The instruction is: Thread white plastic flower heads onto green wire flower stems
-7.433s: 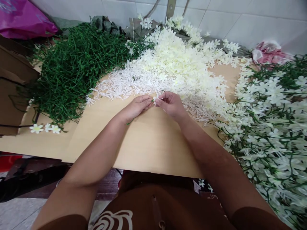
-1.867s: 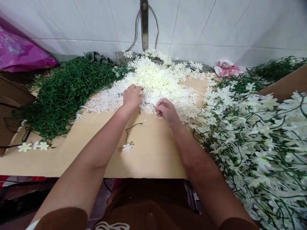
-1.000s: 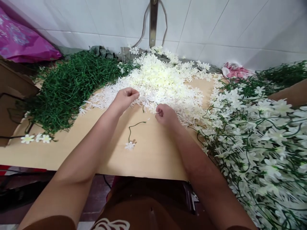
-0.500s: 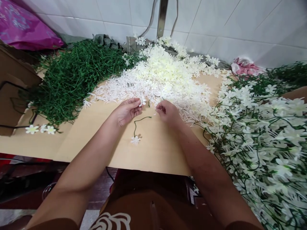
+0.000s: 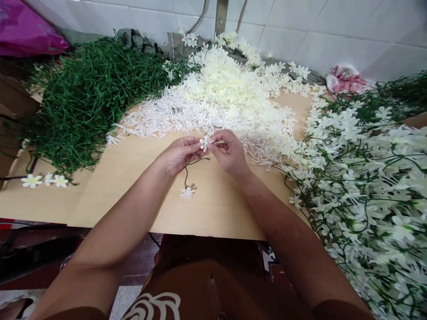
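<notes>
My left hand (image 5: 185, 154) pinches a white artificial flower (image 5: 204, 143) between thumb and fingertips over the cardboard. Right beside it, my right hand (image 5: 229, 152) is closed, its thumb and forefinger holding a thin white stamen piece (image 5: 211, 141) against the flower's middle. Exactly how far the piece sits in the flower is hidden by the fingers. Below the hands, a single white flower (image 5: 187, 192) on a curved green stem (image 5: 186, 174) lies on the cardboard sheet (image 5: 213, 218).
Behind my hands spread loose white stamens (image 5: 156, 118) and a heap of cream blossoms (image 5: 230, 80). Green stems (image 5: 93, 93) are piled at left, near a few flowers (image 5: 31, 180). Finished-looking stemmed flowers (image 5: 373, 191) fill the right side. A tiled wall (image 5: 300, 35) stands behind.
My hands have come together. The right hand has moved left, bringing the white stamen piece to the flower in my left hand. The view has shifted slightly.
</notes>
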{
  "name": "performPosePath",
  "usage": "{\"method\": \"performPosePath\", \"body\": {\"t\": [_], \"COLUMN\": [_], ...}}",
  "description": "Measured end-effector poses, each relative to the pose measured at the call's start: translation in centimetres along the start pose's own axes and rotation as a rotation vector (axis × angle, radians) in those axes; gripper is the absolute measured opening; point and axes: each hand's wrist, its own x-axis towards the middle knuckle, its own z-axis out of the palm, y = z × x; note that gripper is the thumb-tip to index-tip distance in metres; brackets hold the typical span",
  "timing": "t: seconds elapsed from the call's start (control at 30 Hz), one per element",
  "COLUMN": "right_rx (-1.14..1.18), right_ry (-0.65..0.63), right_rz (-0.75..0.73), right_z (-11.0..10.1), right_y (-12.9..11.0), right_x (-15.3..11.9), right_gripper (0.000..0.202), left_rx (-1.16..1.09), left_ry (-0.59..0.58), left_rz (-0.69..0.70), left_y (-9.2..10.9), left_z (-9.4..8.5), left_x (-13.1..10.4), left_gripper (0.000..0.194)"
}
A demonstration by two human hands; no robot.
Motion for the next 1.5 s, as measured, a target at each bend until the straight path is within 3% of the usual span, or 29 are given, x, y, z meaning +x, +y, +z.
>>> {"method": "performPosePath", "body": {"t": [0.37, 0.63, 0.93, 1.07, 1.33, 1.4, 1.5], "right_rx": [0.023, -0.179, -0.137, -0.123, 0.197, 0.284, 0.398], "right_ry": [-0.010, -0.091, -0.181, -0.148, -0.124, -0.130, -0.164], "right_rz": [0.001, -0.106, -0.034, 0.002, 0.252, 0.302, 0.378], "right_z": [0.4, -0.1, -1.0, -1.2, -2.0, -2.0, -1.9], "right_y": [0.4, -0.1, -1.0, -1.1, -0.5, -0.6, -0.6], "right_x": [-0.1, -0.2, 0.0, 0.1, 0.6, 0.6, 0.6], "right_gripper": [0.012, 0.010, 0.013, 0.014, 0.027, 0.033, 0.036], "left_rx": [0.023, 0.080, 0.167, 0.383, 1.287, 1.353, 1.149], "left_ry": [-0.004, -0.016, 0.032, 0.023, -0.092, -0.055, 0.000], "left_rz": [0.019, 0.017, 0.061, 0.169, 0.470, 0.471, 0.409], "left_y": [-0.2, -0.4, -0.5, -0.3, -0.3, -0.6, -0.7], "left_z": [-0.2, -0.2, 0.5, 0.2, -0.5, -0.3, -0.2], "left_x": [0.2, 0.2, 0.0, -0.2, -0.9, -0.7, -0.5], "left_gripper": [0.016, 0.029, 0.035, 0.029, 0.014, 0.006, 0.008]}}
